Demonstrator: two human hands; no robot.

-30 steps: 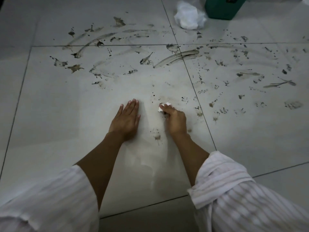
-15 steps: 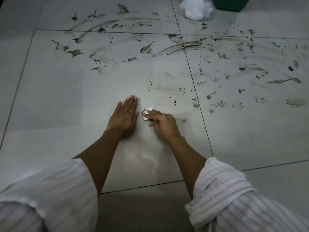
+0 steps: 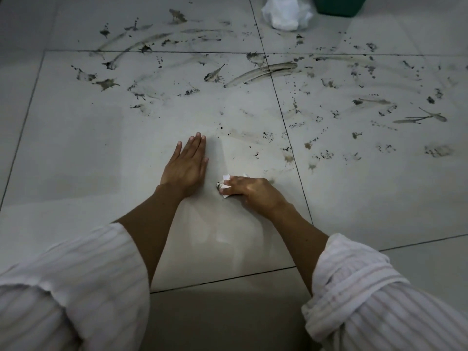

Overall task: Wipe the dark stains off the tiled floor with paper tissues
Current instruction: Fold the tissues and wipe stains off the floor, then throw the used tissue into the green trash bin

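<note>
Dark stains point(image 3: 260, 72) spread in smears and specks across the pale tiled floor point(image 3: 83, 153), mostly beyond and to the right of my hands. My right hand point(image 3: 250, 190) presses a small crumpled paper tissue point(image 3: 224, 186) onto the tile, fingers closed over it, only its left end showing. My left hand point(image 3: 186, 165) lies flat on the floor just left of it, fingers together and holding nothing. The tile under and in front of my wrists looks wiped and glossy.
A heap of crumpled white tissues point(image 3: 287, 12) lies at the top, next to a green container point(image 3: 339, 5) cut off by the frame edge. Dark grout lines point(image 3: 283, 115) cross the floor. My white striped sleeves point(image 3: 374, 300) fill the bottom corners.
My right hand has dragged the tissue toward me and to the left, ending beside my left wrist. The stain near my right hand has faded. The left hand stayed planted.
</note>
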